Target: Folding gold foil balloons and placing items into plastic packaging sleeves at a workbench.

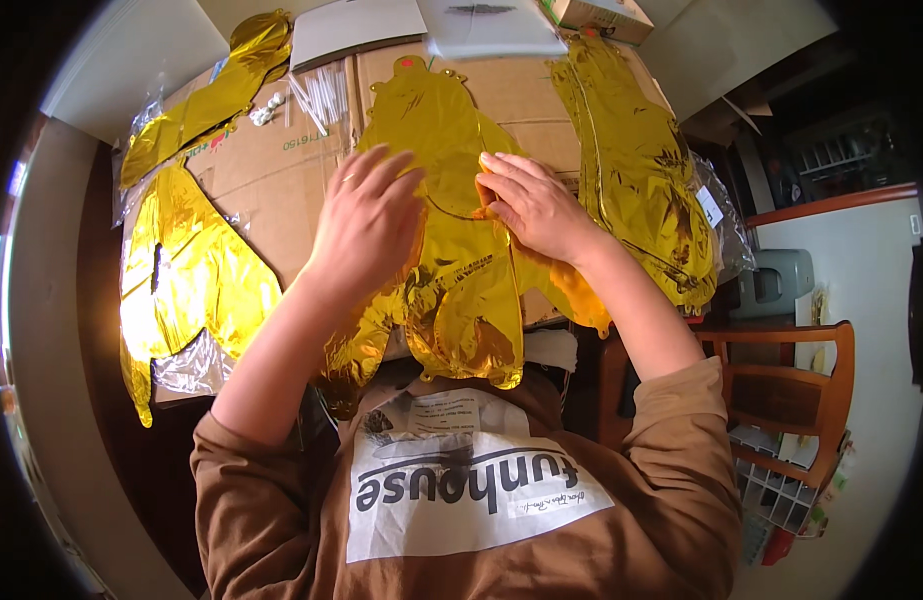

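Observation:
A flat gold foil balloon [451,290] lies on the cardboard sheet [281,180] in front of me and hangs over its near edge toward my chest. My left hand [366,225] rests palm down on the balloon's left side, fingers spread a little. My right hand [536,205] presses on the foil's right side, fingertips pinching or flattening a fold near the middle. Whether it grips the foil, I cannot tell for sure.
More gold foil balloons lie around: one at the left [186,275], one at the far left back [216,95], one at the right [641,170]. A bundle of white straws [326,95] and white papers [356,25] lie at the back. A wooden chair [781,385] stands at the right.

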Tool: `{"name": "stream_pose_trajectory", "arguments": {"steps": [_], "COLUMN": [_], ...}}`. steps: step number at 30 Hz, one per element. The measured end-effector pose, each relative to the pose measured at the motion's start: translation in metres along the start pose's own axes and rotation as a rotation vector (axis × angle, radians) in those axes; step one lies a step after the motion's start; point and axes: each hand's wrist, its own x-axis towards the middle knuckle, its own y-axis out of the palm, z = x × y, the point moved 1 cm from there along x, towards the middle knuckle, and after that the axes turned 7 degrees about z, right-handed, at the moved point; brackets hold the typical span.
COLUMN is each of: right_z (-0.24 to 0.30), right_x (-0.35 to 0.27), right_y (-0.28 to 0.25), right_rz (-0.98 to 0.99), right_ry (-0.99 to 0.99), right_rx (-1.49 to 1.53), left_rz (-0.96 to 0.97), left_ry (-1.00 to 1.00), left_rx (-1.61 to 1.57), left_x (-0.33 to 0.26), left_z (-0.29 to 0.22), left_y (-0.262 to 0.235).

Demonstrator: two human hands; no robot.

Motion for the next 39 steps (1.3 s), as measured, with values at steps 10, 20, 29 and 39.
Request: {"name": "stream_pose_trajectory", "arguments": {"steps": [10, 20, 29, 39], "right_z": [0.001, 0.013, 0.023, 0.013], "right_x": [0.005, -0.010, -0.030, -0.006], "right_y": [-0.005, -0.017, -0.029, -0.013], "right_rz": [-0.037, -0.013, -0.007, -0.122], "right_ry": [-0.027, -0.060, -0.081, 0.020], "right_rx": [0.046, 0.004, 0.064, 0.090], "left_rz": [0.004, -0.031, -0.027, -0.026], "left_ry": [0.334, 0.313, 0.304, 0.301], "left_rx": [-0.227, -0.322, -0.329, -0.315], "left_x": [0.084, 0.081, 0.081, 0.080], "left_z": [0.036, 0.035, 0.037, 0.037], "left_y": [0.073, 0.071, 0.073, 0.077]}}
